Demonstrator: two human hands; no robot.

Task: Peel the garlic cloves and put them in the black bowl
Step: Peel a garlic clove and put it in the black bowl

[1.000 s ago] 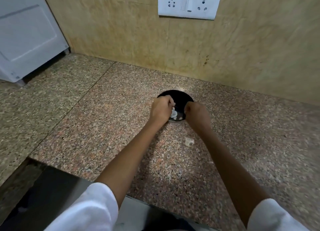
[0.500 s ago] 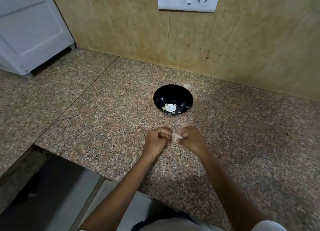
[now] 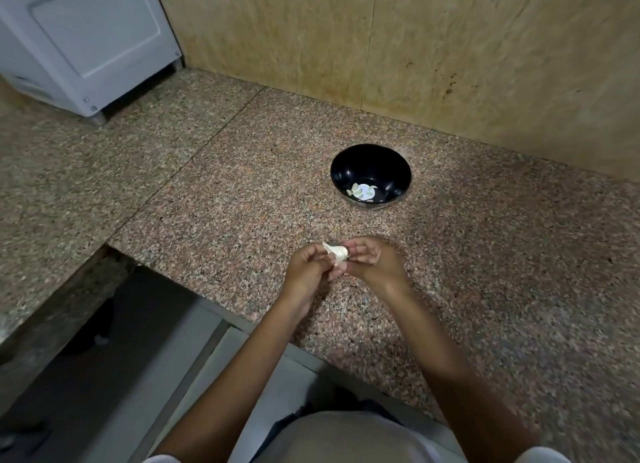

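In the head view the two hands meet over the granite countertop (image 3: pixel 502 272), close to its front edge. The left hand (image 3: pixel 306 270) grasps a garlic clove (image 3: pixel 337 253) with curled fingers, and the right hand (image 3: pixel 375 261) pinches the same clove from the 3 o'clock side. The white tip of the clove points to 10 o'clock. The black bowl (image 3: pixel 346 166) stands at 12 o'clock from the hands, well apart, with a stretch of granite between them. Some peeled cloves (image 3: pixel 363 191) lie at its bottom. The wall (image 3: pixel 450 64) rises beyond the bowl, not touching it. The front edge of the counter runs at 6 to 7 o'clock of the hands, and a corner cuts in at 9 o'clock. A broad run of granite goes toward 3 o'clock. A white appliance (image 3: pixel 86 39) stands at 10 o'clock, far from the hands.
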